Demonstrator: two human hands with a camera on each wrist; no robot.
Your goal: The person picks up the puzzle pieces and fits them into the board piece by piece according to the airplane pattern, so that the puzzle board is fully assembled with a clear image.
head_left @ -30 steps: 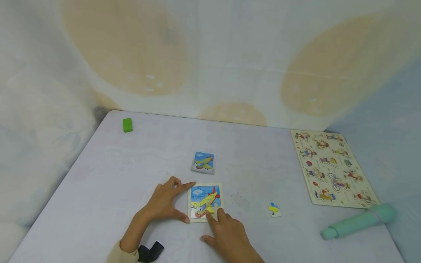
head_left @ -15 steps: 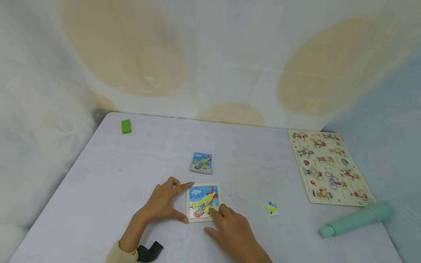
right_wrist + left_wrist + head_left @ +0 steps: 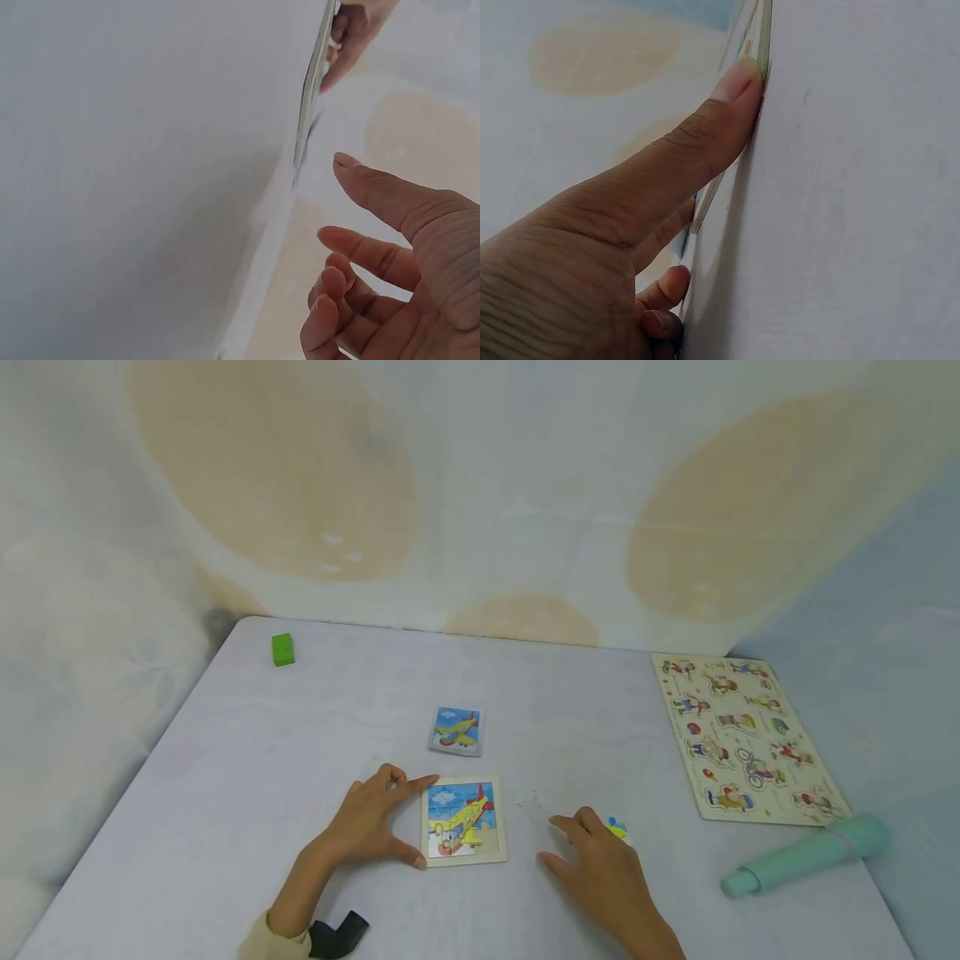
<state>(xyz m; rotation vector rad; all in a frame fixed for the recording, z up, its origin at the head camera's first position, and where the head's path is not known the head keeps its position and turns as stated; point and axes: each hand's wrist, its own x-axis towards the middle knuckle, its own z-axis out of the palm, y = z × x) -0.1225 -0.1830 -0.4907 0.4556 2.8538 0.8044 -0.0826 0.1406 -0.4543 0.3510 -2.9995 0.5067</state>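
A small wooden jigsaw puzzle (image 3: 462, 814) with a yellow airplane on blue sky lies flat on the table; bare wood shows at its lower right. My left hand (image 3: 363, 827) holds the frame's left side, index fingertip at the top corner and thumb at the bottom one. In the left wrist view the thumb (image 3: 697, 142) rests along the frame's edge. To the right of the puzzle, my right hand (image 3: 603, 864) hovers with bent, parted fingers and nothing between them. A loose blue-and-yellow puzzle piece (image 3: 617, 828) shows just behind it, partly hidden by the hand.
Beyond the puzzle lies a card (image 3: 456, 732) with the same airplane picture. A green block (image 3: 282, 649) sits at the far left. On the right are a large board (image 3: 738, 721) of printed figures and a rolled mint-green object (image 3: 806, 857) near the table edge.
My right hand has lifted its index finger off the puzzle and moved right, towards the loose piece, covering part of it. The left hand keeps its hold on the frame.
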